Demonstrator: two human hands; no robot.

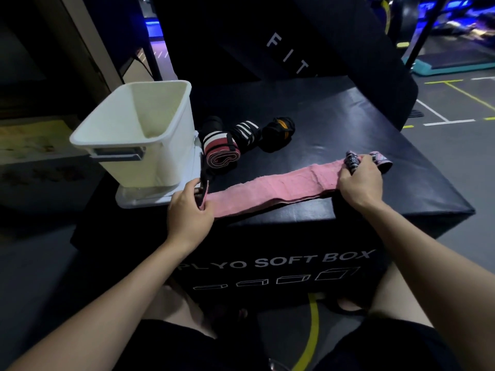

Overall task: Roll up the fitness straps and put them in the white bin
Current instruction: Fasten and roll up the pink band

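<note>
A long pink strap (278, 188) lies stretched flat across the front of the black plyo box (334, 135). My left hand (188, 212) pinches its left end, where a dark loop sticks up. My right hand (360, 180) grips the strap's right end near its black-and-pink patterned tab (380, 160). Behind the strap lie three rolled straps: a pink-and-black one (221, 151), a black one with white stripes (246, 132) and a black one with orange (278, 132). The white bin (139, 129) stands upright at the box's left, with nothing visible inside.
The bin rests on a white lid or tray (142, 199) at the box's left edge. A black padded panel with white letters (289, 54) leans behind the box. My knees sit close against the box front, and gym floor lines show at the right.
</note>
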